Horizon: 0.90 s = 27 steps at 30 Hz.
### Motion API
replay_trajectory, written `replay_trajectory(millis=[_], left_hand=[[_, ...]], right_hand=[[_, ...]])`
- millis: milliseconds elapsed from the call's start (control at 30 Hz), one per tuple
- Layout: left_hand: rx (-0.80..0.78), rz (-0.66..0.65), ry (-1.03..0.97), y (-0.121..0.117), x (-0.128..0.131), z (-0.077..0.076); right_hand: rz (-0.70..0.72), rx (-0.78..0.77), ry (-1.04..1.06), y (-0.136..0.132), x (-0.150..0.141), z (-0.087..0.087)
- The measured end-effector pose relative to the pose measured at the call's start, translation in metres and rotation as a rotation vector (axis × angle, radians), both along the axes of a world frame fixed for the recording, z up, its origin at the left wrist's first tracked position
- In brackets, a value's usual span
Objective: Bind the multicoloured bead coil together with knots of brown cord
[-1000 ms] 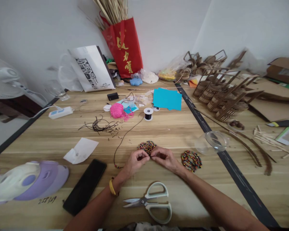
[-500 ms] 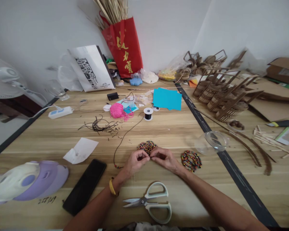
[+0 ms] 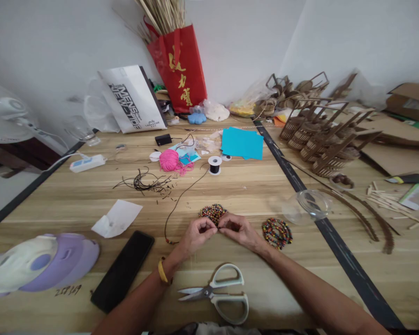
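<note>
My left hand (image 3: 199, 234) and my right hand (image 3: 240, 229) meet fingertip to fingertip over the table. Each is closed in a pinch; a tiny dark thing shows between the fingertips, too small to name. Just behind the fingers lies a pile of multicoloured beads (image 3: 212, 212), partly covered by my hands. A black cord (image 3: 181, 194) runs from a white spool (image 3: 214, 165) down to a few strung beads (image 3: 171, 241) beside my left wrist. Right of my right hand rests a coil of beaded strings (image 3: 277, 233). Scissors (image 3: 209, 292) lie partly open between my forearms.
A black phone (image 3: 123, 271), white paper (image 3: 117, 218) and a purple-and-white device (image 3: 45, 263) lie left. Cut black cords (image 3: 143, 180), pink yarn (image 3: 170, 160) and blue sheets (image 3: 242, 143) are farther back. A clear round container (image 3: 313, 204) and small woven baskets (image 3: 321, 139) stand right.
</note>
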<state>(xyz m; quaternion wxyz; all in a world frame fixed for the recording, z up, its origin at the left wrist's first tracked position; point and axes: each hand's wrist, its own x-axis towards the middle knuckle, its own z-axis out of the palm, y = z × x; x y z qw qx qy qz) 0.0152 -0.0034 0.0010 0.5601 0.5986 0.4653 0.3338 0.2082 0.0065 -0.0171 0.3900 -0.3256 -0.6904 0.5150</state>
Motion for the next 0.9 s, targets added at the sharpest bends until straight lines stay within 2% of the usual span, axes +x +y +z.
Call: replay_trajectory(millis=[333,900], left_hand=[[0.005,0.008,0.008,0.0001,-0.0004,0.0007],[-0.008,0.006,0.009,0.0004,-0.0002,-0.0019]], right_hand=[[0.004,0.043,0.009,0.0008,-0.0004,0.0032],[-0.002,-0.036,-0.018,-0.0007,-0.0004,-0.003]])
